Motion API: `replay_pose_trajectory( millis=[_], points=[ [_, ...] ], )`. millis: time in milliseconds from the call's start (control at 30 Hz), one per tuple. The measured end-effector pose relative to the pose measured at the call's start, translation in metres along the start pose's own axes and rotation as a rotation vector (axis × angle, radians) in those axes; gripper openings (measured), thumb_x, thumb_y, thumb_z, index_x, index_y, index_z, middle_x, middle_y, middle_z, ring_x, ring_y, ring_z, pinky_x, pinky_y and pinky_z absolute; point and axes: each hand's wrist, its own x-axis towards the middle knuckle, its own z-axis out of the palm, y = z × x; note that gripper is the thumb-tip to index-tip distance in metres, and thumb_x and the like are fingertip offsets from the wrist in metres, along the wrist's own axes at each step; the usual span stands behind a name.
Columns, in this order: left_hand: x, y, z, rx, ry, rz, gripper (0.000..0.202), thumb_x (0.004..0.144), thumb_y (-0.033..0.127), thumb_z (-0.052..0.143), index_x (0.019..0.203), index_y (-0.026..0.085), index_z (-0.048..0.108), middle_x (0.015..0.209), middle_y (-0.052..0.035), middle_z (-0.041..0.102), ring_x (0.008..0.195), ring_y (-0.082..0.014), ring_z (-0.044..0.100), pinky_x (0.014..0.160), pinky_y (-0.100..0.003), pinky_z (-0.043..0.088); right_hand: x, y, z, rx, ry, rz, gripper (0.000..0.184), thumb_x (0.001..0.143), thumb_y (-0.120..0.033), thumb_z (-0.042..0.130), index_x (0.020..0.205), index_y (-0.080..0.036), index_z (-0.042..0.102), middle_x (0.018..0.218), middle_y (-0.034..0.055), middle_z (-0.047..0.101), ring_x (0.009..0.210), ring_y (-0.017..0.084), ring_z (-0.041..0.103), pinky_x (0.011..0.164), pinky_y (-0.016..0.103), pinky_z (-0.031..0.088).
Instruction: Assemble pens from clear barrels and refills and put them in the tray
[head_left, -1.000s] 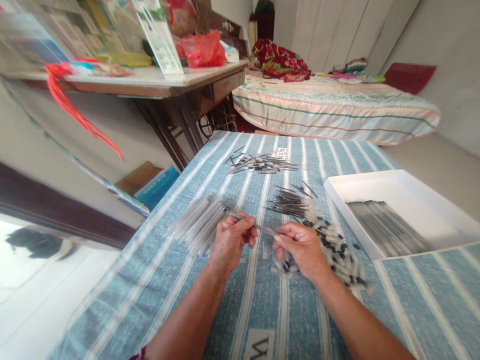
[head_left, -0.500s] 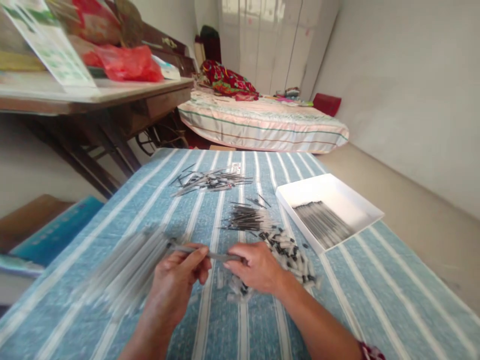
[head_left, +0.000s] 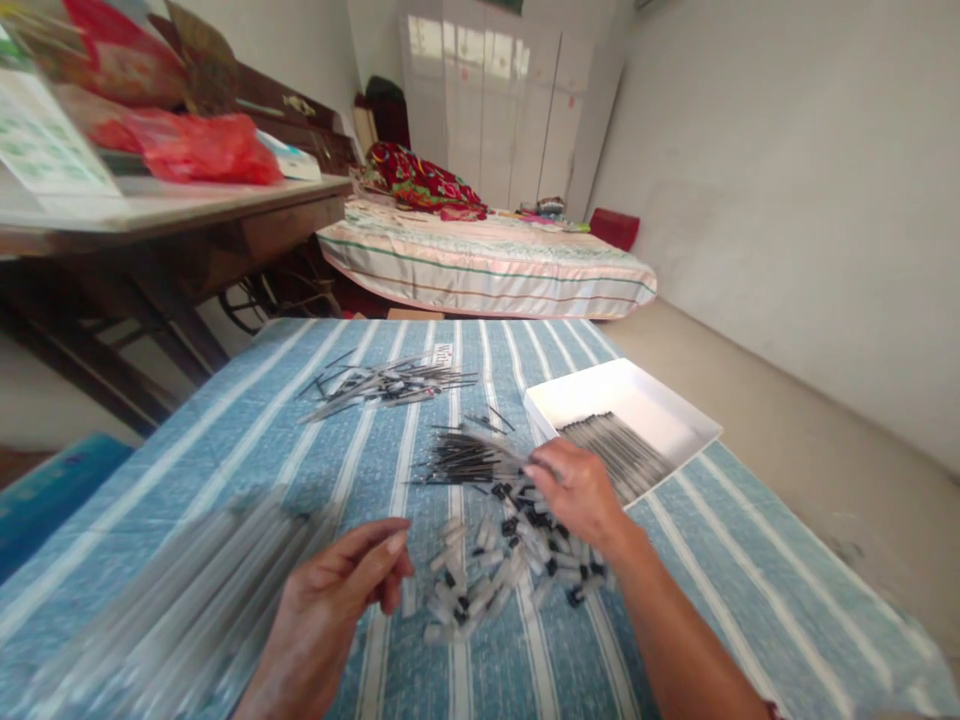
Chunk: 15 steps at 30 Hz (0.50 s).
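Note:
My right hand (head_left: 574,490) is closed on a slim grey pen barrel (head_left: 491,438), blurred, which points left over the dark pen refills (head_left: 461,457). That hand is at the near left side of a white box (head_left: 694,432), where a row of grey pens (head_left: 619,450) lies. Below it spreads a heap of short clear caps with black parts (head_left: 517,560). Left of the caps is my left hand (head_left: 337,595), its thumb and fingertips together with nothing visible between them. Long grey translucent tubes (head_left: 187,600) lie in a bundle beside my left wrist.
A loose pile of thin dark and grey sticks (head_left: 390,382) lies farther back on the striped blue cloth (head_left: 360,450). At left stands a wooden table (head_left: 247,215) with a red plastic bag (head_left: 195,148). Beyond are a bed (head_left: 487,265) and a white wardrobe (head_left: 480,110).
Both hands were together on a grey pen barrel. My right hand has moved away, up and right toward the white box, with the barrel; my left hand has let go. The view has shifted right.

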Motion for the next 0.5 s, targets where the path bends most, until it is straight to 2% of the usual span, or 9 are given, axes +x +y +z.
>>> replay_pose_trajectory(
  millis=[33,133,233,333,500],
  points=[
    [0.0,0.0,-0.001,0.018,0.002,0.0,0.032,0.061,0.038,0.069,0.085,0.017,0.067,0.056,0.0018,0.062,0.045,-0.0112,0.048,0.046,-0.023,0.038,0.0,0.019,-0.009,-0.101,0.03,0.09,0.02,0.084,-0.028,0.046,0.076,-0.02,0.063,0.075,0.0036,0.06,0.073,0.017,0.057,0.069,0.026,0.042],
    [0.001,-0.002,0.0,0.058,-0.001,-0.004,0.03,0.061,0.037,0.069,0.082,0.016,0.066,0.055,0.0018,0.061,0.044,-0.0113,0.048,0.048,-0.023,0.039,-0.002,0.076,-0.037,-0.405,0.005,0.353,0.023,0.084,-0.028,0.045,0.084,-0.02,0.066,0.089,0.0064,0.062,0.082,0.019,0.059,0.071,0.026,0.041],
    [-0.001,-0.005,0.005,0.077,-0.02,-0.026,0.03,0.06,0.039,0.069,0.079,0.016,0.067,0.052,0.0021,0.06,0.042,-0.0114,0.047,0.046,-0.023,0.039,-0.006,0.118,-0.06,-0.613,-0.165,0.578,0.031,0.086,-0.032,0.04,0.091,-0.021,0.068,0.099,0.0085,0.062,0.088,0.021,0.06,0.069,0.027,0.041],
    [-0.002,-0.005,0.009,0.086,0.008,-0.017,0.029,0.058,0.039,0.07,0.077,0.017,0.067,0.05,0.0026,0.059,0.04,-0.0112,0.046,0.043,-0.023,0.037,-0.011,0.139,-0.07,-0.644,-0.235,0.628,0.033,0.086,-0.033,0.039,0.093,-0.02,0.069,0.1,0.0101,0.063,0.089,0.023,0.061,0.068,0.028,0.042],
    [0.0,-0.005,0.008,0.134,-0.006,-0.029,0.028,0.057,0.04,0.07,0.074,0.018,0.068,0.05,0.0022,0.059,0.04,-0.0117,0.047,0.043,-0.023,0.038,-0.019,0.153,-0.066,-0.65,-0.301,0.64,0.031,0.085,-0.032,0.042,0.094,-0.021,0.069,0.099,0.0106,0.065,0.089,0.023,0.062,0.069,0.027,0.042]
  ],
)
